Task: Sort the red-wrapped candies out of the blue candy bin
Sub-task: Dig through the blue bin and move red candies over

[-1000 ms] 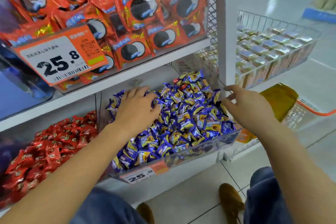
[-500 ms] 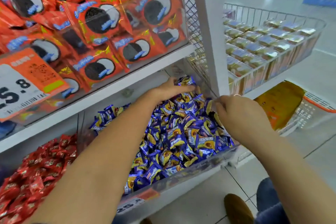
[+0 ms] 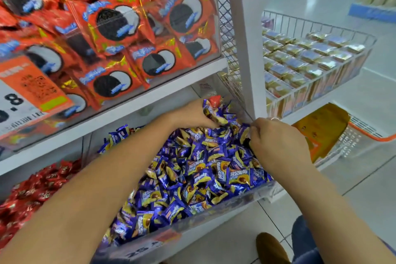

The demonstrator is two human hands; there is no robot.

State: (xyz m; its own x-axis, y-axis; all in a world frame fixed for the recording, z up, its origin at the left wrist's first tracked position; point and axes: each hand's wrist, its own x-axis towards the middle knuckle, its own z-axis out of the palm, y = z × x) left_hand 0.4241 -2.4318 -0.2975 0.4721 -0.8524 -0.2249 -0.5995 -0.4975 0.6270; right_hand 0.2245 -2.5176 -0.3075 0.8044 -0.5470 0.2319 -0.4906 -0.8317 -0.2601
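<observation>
Left hand grips blue candies, a red candy just beyond that grip; right hand pinches the pile. Scooping loosely could bury the red one.

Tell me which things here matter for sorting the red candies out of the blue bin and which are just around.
Part of the job: blue candy bin; red-wrapped candy at its back; left hand beside it; right hand; red candy bin.

Just around: cookie packs; price tag; wire basket; orange basket.
</observation>
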